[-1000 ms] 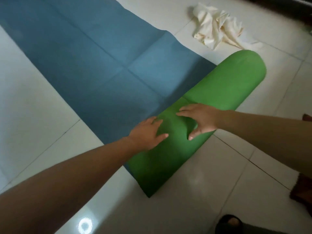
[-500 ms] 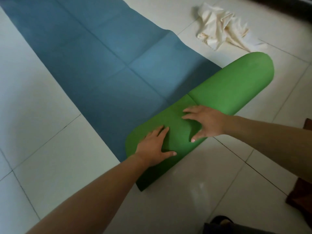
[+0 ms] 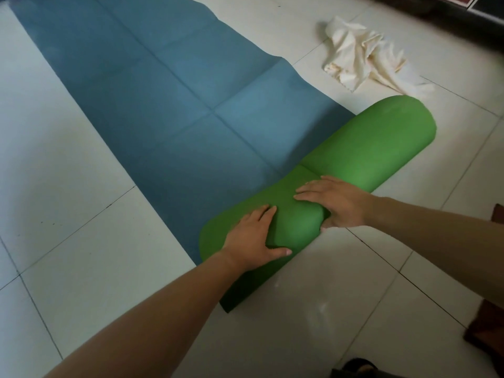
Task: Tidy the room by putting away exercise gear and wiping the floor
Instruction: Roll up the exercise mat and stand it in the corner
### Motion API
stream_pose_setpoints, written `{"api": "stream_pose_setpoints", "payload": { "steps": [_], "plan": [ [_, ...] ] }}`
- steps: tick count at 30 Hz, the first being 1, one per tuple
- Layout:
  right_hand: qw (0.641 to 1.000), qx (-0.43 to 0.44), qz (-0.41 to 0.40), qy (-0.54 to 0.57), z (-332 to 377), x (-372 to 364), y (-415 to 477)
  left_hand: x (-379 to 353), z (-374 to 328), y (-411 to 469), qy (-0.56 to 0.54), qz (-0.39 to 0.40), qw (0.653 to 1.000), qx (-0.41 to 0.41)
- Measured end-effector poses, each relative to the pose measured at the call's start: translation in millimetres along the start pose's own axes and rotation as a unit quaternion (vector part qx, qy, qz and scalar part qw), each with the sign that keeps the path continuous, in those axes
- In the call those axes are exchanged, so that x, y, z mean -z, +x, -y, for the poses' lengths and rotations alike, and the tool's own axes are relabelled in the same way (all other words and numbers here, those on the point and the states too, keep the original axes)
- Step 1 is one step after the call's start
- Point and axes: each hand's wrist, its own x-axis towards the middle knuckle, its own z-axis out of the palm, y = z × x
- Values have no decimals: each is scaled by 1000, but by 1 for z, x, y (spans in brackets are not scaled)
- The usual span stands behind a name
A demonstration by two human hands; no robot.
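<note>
White floor tiles (image 3: pixel 68 165) lie under everything, pale and glossy. Your fingers (image 3: pixel 266 214) on the left hand (image 3: pixel 252 240) are spread flat, pressing the green roll (image 3: pixel 321 192) rather than gripping it; those of your right hand (image 3: pixel 336 204) are splayed over the roll too, thumb tucked under its near edge. Beyond them, the mat's blue side (image 3: pixel 163 105) stretches unrolled across the floor, and a crumpled cloth (image 3: pixel 362 58) sits near the roll's far end. You seem mid-roll; next, push forward evenly with both palms so the roll stays straight.
</note>
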Motion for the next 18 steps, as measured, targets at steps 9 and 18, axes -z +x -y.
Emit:
{"api": "stream_pose_setpoints", "payload": {
  "steps": [9,18],
  "plan": [
    [997,-8,-52,48,-4,18,12,21,7,15,-19,-24,999,19],
    [989,-43,-114,87,-6,30,14,41,18,23,-27,-72,997,21]
  ]
}}
